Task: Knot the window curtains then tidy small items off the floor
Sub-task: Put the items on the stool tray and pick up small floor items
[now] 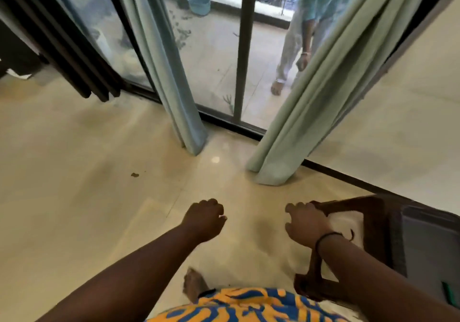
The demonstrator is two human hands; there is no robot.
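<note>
1. Curtains hang unknotted at the glass door: the left curtain falls to the floor beside the door track, and the right curtain reaches the floor near the wall, its hem bunched on the tiles.
2. Left hand is held over the floor with fingers curled into a loose fist, holding nothing.
3. Right hand has its fingers curled too; it sits just at the corner of a dark wooden stool, but whether it grips the frame or only hovers by it cannot be told.
4. Black band circles the right wrist.
5. Small brown scrap lies on the floor, well left of the curtains and apart from both hands.
6. Bare foot shows below the hands, above a blue-and-orange patterned garment.
7. Outside the glass, another person stands on the balcony, near a teal tub.
8. Dark curtain hangs at far left.
9. No brand, label or readable writing appears anywhere.
</note>
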